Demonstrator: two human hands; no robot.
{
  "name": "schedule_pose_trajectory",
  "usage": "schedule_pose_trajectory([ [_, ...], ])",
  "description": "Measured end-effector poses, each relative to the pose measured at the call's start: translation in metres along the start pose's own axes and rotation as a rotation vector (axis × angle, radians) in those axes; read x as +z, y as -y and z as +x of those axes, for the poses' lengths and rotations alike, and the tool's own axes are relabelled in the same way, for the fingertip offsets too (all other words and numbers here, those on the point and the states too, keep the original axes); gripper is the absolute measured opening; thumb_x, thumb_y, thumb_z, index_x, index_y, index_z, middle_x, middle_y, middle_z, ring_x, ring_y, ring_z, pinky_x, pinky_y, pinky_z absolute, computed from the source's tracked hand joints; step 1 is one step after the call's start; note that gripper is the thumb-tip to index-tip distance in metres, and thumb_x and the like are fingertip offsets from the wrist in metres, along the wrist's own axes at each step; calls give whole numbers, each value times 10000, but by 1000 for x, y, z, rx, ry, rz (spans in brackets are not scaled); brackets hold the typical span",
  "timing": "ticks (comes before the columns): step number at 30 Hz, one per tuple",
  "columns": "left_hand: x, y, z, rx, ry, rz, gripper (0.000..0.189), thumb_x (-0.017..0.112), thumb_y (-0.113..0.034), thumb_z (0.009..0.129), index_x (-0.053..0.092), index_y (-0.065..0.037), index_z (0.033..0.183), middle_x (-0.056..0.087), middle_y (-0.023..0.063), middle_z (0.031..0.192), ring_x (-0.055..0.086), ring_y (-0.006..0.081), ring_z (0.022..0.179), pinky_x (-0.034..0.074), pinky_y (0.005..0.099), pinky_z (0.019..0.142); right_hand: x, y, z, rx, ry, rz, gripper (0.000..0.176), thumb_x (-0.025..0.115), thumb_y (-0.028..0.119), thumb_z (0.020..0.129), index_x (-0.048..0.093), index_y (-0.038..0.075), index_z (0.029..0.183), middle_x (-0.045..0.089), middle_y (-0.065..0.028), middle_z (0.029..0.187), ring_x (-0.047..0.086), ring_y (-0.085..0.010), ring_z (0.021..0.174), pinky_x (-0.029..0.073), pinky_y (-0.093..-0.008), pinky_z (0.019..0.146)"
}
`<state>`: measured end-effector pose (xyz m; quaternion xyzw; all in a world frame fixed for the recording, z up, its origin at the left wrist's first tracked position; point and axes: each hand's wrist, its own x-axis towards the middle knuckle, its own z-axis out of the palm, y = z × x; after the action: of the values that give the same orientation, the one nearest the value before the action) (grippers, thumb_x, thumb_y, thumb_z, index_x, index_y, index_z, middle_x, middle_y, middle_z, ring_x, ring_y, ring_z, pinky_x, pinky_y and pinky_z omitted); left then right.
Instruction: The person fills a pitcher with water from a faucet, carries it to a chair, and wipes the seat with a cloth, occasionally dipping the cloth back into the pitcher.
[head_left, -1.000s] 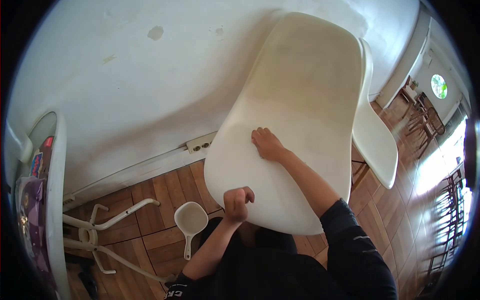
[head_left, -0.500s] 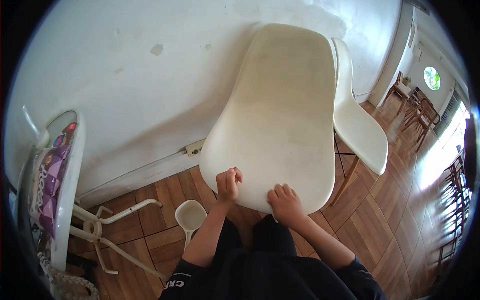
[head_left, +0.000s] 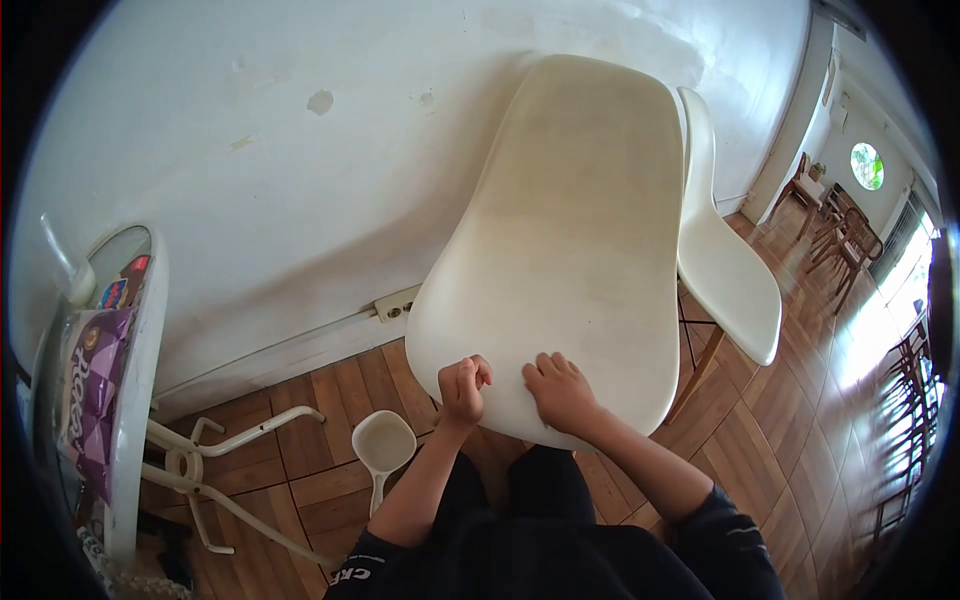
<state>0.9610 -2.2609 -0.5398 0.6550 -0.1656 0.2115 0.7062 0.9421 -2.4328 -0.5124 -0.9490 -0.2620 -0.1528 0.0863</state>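
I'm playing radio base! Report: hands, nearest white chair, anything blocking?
Right hand on nearest white chair, by front edge. Left hand curled at that edge, contact unclear. Dipper on floor, likely not blocking.

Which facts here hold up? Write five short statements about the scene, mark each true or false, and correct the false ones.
1. The right hand is at the front of the nearer white chair. True.
2. The dipper lies on the seat. False: the dipper is on the wooden floor.
3. A second white chair stands beside the nearer one. True.
4. The left hand is spread flat. False: the left hand is curled.
5. A purple package shows at picture left. True.
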Motion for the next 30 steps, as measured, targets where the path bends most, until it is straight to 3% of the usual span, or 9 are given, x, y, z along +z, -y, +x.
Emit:
schedule_pose_trajectory([
  [3, -1, -6, -1, -39, 5, -9, 531, 267, -293, 916, 462, 0, 519, 335, 0, 445, 234, 82, 426, 189, 267, 437, 19, -5, 39, -26, 91, 29, 147, 519, 131, 817, 530, 64, 947, 516, -112, 945, 506, -283, 912, 446, -390, 774],
  [6, -3, -4, -2, -21, 10, 19, 505, 275, -252, 909, 484, 8, 529, 368, 32, 437, 324, 119, 400, 246, 283, 425, 38, -16, 84, -47, 82, 31, 162, 518, 144, 829, 538, 83, 978, 517, -119, 965, 509, -283, 929, 455, -396, 764],
  [8, -2, -2, -3, 0, 15, -10, 506, 275, -255, 908, 490, 6, 532, 374, 33, 439, 332, 118, 401, 249, 281, 425, 47, -22, 112, 22, 111, 19, 168, 514, 162, 845, 542, 96, 997, 516, -124, 973, 506, -286, 953, 455, -402, 772],
  [13, -5, -1, -2, -16, 27, -25, 497, 283, -248, 909, 496, 4, 538, 380, 34, 444, 348, 117, 408, 259, 281, 425, 69, -37, 158, 66, 57, 59, 104, 490, 126, 838, 516, 94, 933, 500, -117, 929, 493, -292, 902, 441, -408, 766],
  [18, -4, -4, -2, -19, 34, -6, 474, 283, -219, 902, 501, 6, 546, 396, 42, 453, 356, 125, 413, 277, 283, 435, 50, -32, 128, 20, 96, 107, 77, 491, 123, 840, 520, 98, 906, 495, -110, 922, 488, -283, 893, 429, -395, 763],
  [20, -3, -2, 0, -14, 33, -10, 474, 282, -218, 903, 501, 7, 547, 399, 45, 454, 357, 127, 414, 280, 286, 436, 31, -24, 100, -65, 250, 57, 131, 486, 140, 838, 548, 112, 950, 506, -106, 951, 489, -281, 943, 436, -395, 761],
  [23, -2, -4, -1, 12, 37, 4, 473, 281, -215, 903, 499, 8, 548, 404, 51, 455, 357, 131, 414, 284, 292, 437, 6, -12, 57, -127, 270, 59, 142, 500, 131, 809, 554, 113, 939, 506, -101, 935, 493, -275, 925, 436, -391, 748],
  [30, -4, -5, -1, 27, 66, 7, 462, 281, -204, 899, 488, 8, 545, 403, 63, 455, 358, 143, 408, 291, 301, 435, -7, 4, 21, -57, 265, 23, 195, 532, 141, 762, 557, 120, 954, 506, -96, 930, 499, -270, 914, 437, -387, 745],
])
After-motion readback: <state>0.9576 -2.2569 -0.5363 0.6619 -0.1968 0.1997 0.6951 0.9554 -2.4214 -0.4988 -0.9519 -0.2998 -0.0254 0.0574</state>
